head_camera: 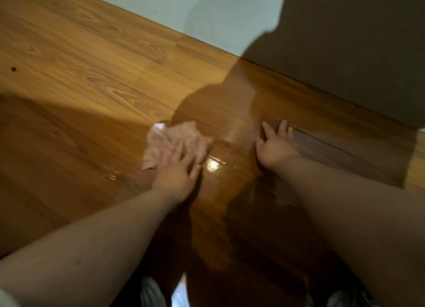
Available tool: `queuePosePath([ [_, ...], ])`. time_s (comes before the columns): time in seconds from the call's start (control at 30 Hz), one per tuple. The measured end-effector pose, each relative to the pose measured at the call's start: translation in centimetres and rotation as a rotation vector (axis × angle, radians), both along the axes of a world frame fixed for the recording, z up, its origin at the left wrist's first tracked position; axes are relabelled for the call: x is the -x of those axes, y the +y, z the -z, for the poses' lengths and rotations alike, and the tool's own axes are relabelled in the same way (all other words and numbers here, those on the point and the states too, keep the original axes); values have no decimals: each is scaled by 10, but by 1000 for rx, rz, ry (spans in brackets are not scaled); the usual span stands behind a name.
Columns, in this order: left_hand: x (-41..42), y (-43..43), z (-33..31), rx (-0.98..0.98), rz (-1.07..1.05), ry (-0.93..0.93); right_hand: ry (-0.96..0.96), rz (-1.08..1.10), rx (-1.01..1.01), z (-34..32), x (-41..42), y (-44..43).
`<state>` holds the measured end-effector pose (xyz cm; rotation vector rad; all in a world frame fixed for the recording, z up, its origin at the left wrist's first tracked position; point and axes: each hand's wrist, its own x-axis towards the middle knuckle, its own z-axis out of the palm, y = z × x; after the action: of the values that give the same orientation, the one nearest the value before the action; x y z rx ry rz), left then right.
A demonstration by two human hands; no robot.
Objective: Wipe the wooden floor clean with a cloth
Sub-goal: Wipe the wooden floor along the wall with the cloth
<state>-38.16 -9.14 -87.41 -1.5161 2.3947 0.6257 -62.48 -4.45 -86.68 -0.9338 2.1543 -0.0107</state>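
The wiping step is in hand; the left hand [177, 175] presses the pale crumpled cloth [177, 141] flat on the wooden floor [92, 65], fingers [178, 150] straight and slightly spread; the right hand [274, 145] braces on bare boards near the wall [218, 10], fingers splayed, holding nothing; the next move, I judge, calls for sweeping the cloth over the glossy wet patch [212, 165] just beside it.

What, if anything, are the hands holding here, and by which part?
Nothing is gripped. The left hand presses flat fingers on the near part of the cloth; the right hand rests open on the wooden floor.
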Motion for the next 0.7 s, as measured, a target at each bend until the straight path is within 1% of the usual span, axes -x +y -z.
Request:
queuePosePath([
  [0.03,9,19,-1,-9,216,40,-16,-7,4,-3,-6,-3],
  [0.07,12,30,-2,-22,424,40,-27,-17,9,-6,-10,-6],
  [0.1,7,33,-2,-31,570,26,-37,-31,8,-9,-14,-8],
  [0.13,-2,31,-5,-40,600,13,-51,-45,9,-11,-18,-10],
  [0.17,-17,25,-6,-29,537,1,-69,-61,12,-13,-22,-12],
  [0.2,-37,18,-9,-14,397,-2,-82,-76,16,-14,-26,-13],
  [0.23,-58,6,-13,-6,174,1,-87,-81,18,-14,-28,-13],
  [0.27,-87,-8,-17,-2,-99,-35,-85,-88,19,-13,-31,-13],
  [0.3,-112,-22,-21,-33,-355,-116,-77,-94,19,-13,-33,-12],
  [0.37,-147,-45,-30,-155,-742,-327,-63,-107,10,-11,-37,-11],
  [0.43,-154,-53,-29,-177,-832,-546,-63,-102,1,-11,-37,-11],
  [0.47,-150,-51,-28,-174,-837,-591,-63,-101,-4,-11,-38,-11],
  [0.5,-143,-46,-26,-165,-828,-572,-60,-101,-5,-12,-39,-11],
  [0.53,-131,-39,-25,-141,-757,-510,-56,-100,-6,-13,-41,-12],
  [0.57,-117,-27,-23,-109,-625,-471,-56,-92,-5,-16,-43,-13],
  [0.6,-101,-12,-19,-64,-453,-447,-63,-81,-6,-18,-45,-14],
  [0.67,-62,21,-13,25,-79,-315,-89,-72,-7,-23,-50,-18],
  [0.7,-46,37,-11,-3,106,-216,-101,-81,-5,-25,-53,-19],
])
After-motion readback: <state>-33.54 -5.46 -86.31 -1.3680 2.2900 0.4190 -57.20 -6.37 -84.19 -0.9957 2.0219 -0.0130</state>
